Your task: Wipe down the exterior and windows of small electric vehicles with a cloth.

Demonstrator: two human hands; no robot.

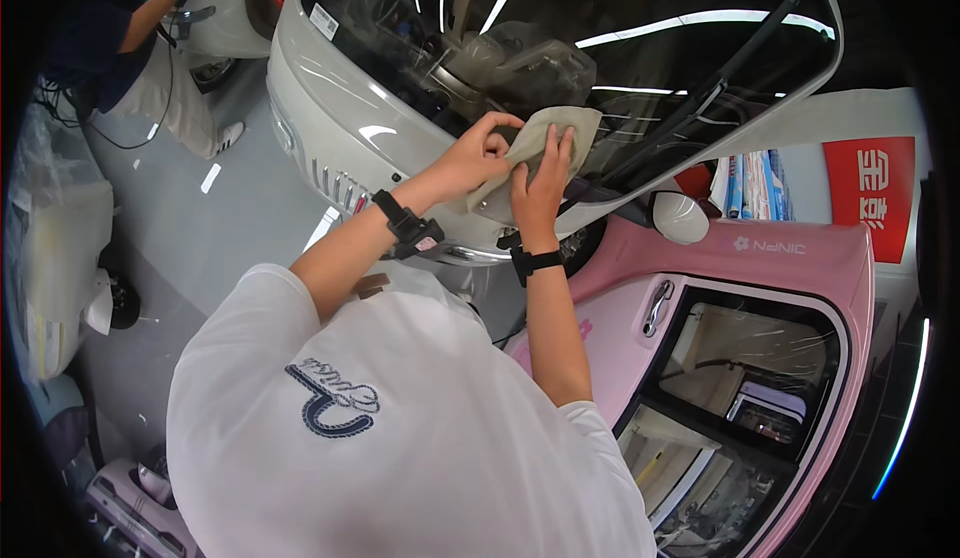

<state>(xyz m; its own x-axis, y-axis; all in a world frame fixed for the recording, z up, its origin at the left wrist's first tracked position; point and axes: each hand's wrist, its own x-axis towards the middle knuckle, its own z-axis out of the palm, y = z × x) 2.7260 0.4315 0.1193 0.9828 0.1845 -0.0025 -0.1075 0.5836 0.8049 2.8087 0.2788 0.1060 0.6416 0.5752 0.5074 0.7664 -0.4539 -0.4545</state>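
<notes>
A folded beige-green cloth (pixel 566 126) lies across the lower edge of the windshield (pixel 637 62) of a small off-white car (pixel 352 115). My left hand (pixel 484 154) pinches the cloth's left edge between thumb and bent fingers. On top of the cloth, my right hand (pixel 541 183) rests with fingers extended and thumb at its near side, holding it against the car. Both wrists wear black straps. The windshield wiper (pixel 712 92) runs up the glass to the right of the hands.
A pink car (pixel 622 258) stands close on the right, its white side mirror (pixel 677 216) near the windshield corner. Another person (pixel 142 47) works at a vehicle on the upper left, a cable hanging beside them. A plastic-covered vehicle (pixel 64 243) stands at left on the grey floor (pixel 180 235).
</notes>
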